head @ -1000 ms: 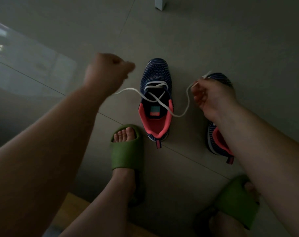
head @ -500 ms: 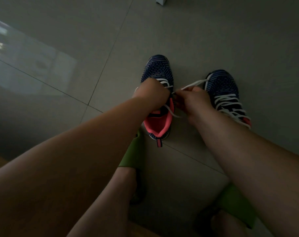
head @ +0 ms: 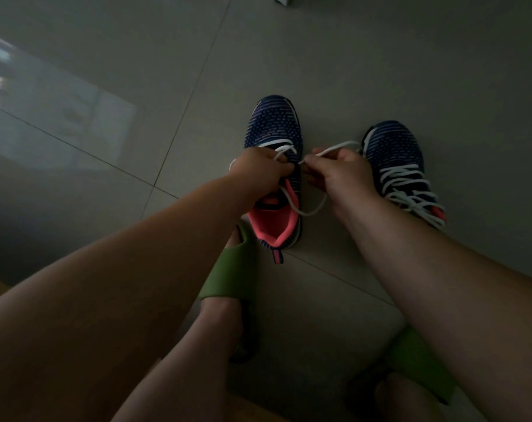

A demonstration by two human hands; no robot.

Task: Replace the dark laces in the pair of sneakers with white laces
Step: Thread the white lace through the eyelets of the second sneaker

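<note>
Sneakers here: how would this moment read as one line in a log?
left hand grips white lace at left sneaker | right hand pinches lace end | right sneaker already laced white

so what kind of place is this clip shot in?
Probably indoors at home, dimly lit. The floor is large glossy grey tiles with window light reflected at the left, and the person wears green slippers while threading a white lace into a sneaker on the floor.
</note>
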